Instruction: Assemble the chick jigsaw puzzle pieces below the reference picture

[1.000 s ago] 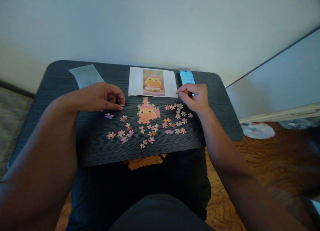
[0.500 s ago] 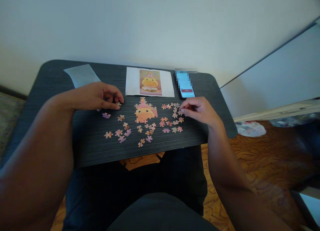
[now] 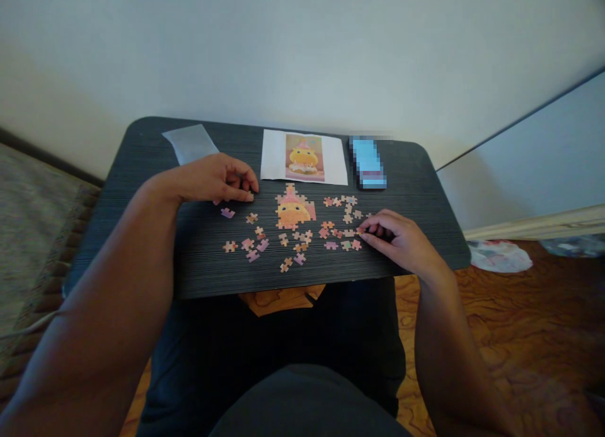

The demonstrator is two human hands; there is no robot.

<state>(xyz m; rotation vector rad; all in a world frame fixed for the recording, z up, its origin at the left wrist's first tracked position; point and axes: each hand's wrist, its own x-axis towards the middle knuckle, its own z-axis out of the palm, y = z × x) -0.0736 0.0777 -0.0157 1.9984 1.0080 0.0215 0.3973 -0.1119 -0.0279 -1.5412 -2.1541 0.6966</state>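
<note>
Puzzle pieces [image 3: 336, 234] are lying scattered just left of the right hand [image 3: 399, 240], whose fingertips are pinching down at the nearest ones. Left hand [image 3: 215, 179] is curling over something farther left; can't tell what.

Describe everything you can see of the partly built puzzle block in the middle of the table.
The joined block is a small patch of interlocked cardboard-looking pieces lying flat on the dark table, just in front of the printed picture sheet. It shows an orange-yellow figure against pink, with a pointed pink top piece jutting toward the sheet. Its edges are ragged and unfinished. Loose pieces lie around it; neither hand touches it.
</note>
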